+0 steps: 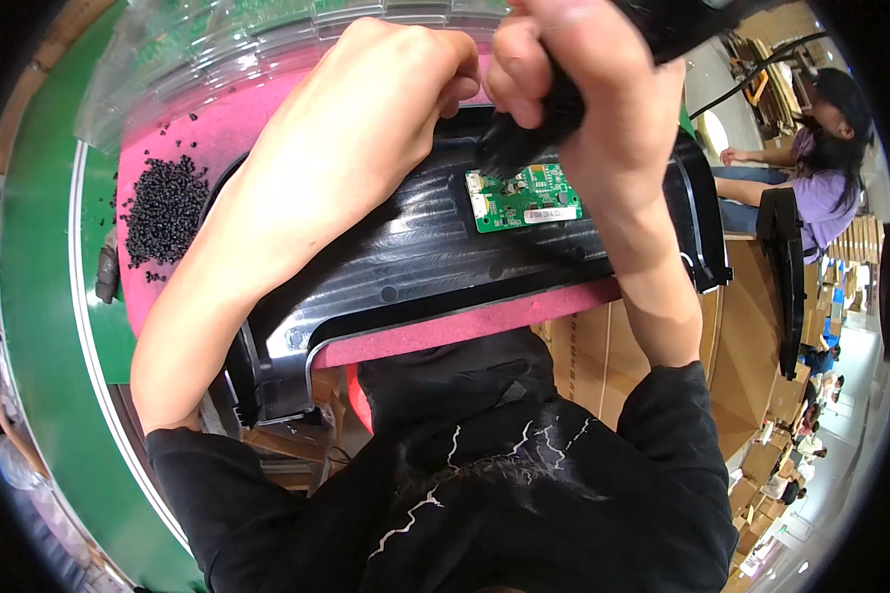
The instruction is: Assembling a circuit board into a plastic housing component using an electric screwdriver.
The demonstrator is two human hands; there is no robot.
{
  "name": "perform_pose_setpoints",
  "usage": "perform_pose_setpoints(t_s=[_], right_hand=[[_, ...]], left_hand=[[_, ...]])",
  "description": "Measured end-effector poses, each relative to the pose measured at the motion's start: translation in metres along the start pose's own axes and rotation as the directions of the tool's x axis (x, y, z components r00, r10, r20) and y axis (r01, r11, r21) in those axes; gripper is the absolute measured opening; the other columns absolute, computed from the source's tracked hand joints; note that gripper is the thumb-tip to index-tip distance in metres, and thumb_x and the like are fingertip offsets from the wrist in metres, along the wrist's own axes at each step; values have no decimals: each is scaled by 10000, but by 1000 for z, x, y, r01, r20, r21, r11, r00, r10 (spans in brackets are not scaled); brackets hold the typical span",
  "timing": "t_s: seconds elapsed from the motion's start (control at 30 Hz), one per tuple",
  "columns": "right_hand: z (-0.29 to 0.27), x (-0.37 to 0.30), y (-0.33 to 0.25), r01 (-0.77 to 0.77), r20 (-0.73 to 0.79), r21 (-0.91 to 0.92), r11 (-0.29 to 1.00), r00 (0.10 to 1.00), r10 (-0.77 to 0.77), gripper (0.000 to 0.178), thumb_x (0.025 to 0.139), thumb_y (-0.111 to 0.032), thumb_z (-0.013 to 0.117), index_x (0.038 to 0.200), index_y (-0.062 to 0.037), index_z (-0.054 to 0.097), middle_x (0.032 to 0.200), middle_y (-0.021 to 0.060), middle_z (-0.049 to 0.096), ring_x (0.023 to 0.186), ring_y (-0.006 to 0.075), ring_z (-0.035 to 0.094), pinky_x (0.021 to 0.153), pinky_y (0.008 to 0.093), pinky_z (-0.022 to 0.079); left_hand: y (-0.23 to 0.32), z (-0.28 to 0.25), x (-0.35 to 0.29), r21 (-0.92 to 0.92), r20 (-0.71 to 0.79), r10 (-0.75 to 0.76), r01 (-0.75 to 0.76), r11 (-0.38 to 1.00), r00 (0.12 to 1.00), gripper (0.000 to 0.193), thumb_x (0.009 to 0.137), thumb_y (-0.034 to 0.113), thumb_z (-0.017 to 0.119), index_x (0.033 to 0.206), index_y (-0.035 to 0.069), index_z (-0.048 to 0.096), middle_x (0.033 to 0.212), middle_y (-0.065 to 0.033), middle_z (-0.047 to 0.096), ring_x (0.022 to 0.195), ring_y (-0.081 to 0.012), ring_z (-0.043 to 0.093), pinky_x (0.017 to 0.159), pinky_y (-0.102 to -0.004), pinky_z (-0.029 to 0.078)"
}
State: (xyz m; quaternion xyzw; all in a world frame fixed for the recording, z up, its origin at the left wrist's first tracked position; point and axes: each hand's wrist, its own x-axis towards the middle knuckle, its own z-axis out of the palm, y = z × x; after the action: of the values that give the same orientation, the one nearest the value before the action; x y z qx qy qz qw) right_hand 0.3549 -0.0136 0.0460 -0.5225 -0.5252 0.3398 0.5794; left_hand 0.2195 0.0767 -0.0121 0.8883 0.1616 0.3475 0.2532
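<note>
A curved black plastic housing (396, 267) lies across the work surface before me, and a green circuit board (524, 206) sits inside it. My right hand (598, 94) is closed around a black electric screwdriver (554, 104), partly hidden by the fingers and blurred. Its lower end is over the upper left part of the board. My left hand (391, 84) is above the housing's far edge, fingers curled together close to the right hand. Whatever those fingers pinch, if anything, is hidden. To the left is a heap of small black screws (166, 212).
A pink foam mat (475, 318) lies under the housing on a green table (44, 376). Clear plastic trays (208, 74) stand at the back. Another black plastic part (783, 282) is at the right, near a person in purple (826, 203). A black cable (756, 74) hangs at upper right.
</note>
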Motion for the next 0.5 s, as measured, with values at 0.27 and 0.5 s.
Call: perform_pose_setpoints(t_s=[0.27, 0.5], right_hand=[[-20, -10, 32, 200, 81, 203, 959, 972, -219, 390, 969, -433, 488, 1084, -64, 538, 710, -12, 521, 590, 116, 476, 656, 303, 406], [-39, -35, -7, 413, -82, 576, 706, 888, -453, 440, 834, -456, 613, 1060, -87, 538, 700, -60, 513, 573, 78, 462, 648, 273, 365]], left_hand=[[4, -2, 1, -21, 106, 17, -15, 1000, 994, 91, 797, -22, 633, 863, -73, 669, 754, -247, 649, 780, -403, 673, 706, -417, 537], [7, -1, -1, -103, 383, 23, 19, 994, 923, 158, 804, 71, 736, 854, -44, 640, 728, -178, 665, 694, -336, 673, 618, -377, 504]])
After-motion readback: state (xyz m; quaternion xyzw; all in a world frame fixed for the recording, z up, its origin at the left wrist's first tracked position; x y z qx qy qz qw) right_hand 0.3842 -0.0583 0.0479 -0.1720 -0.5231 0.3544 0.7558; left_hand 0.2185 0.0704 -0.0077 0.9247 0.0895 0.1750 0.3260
